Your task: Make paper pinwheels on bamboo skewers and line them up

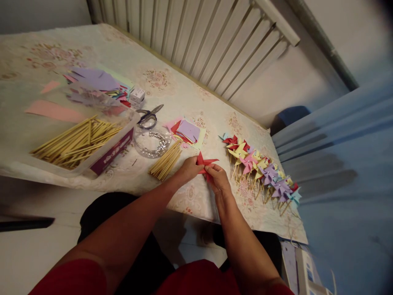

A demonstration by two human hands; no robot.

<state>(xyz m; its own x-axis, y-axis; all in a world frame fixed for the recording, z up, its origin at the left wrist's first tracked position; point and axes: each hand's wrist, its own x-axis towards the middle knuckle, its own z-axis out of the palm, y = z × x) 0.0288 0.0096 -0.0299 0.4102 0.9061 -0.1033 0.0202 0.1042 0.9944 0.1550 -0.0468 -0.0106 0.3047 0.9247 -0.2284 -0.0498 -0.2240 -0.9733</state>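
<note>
A red paper pinwheel [206, 163] is pinched between both my hands just above the table's near edge. My left hand [188, 169] grips its left side with closed fingers. My right hand [217, 178] closes on its lower right part. A small bundle of wooden sticks [166, 163] lies just left of my left hand. A row of finished paper pinwheels on sticks [260, 170], red, yellow, pink, purple and blue, lies to the right of my right hand.
A clear plastic box of wooden sticks [76, 141] stands at the left. Scissors [149, 115], a round clear container of pins [152, 143], a stack of cut paper squares [187, 131] and coloured paper sheets [92, 82] lie on the patterned tablecloth [190, 94]. A radiator [215, 37] stands behind.
</note>
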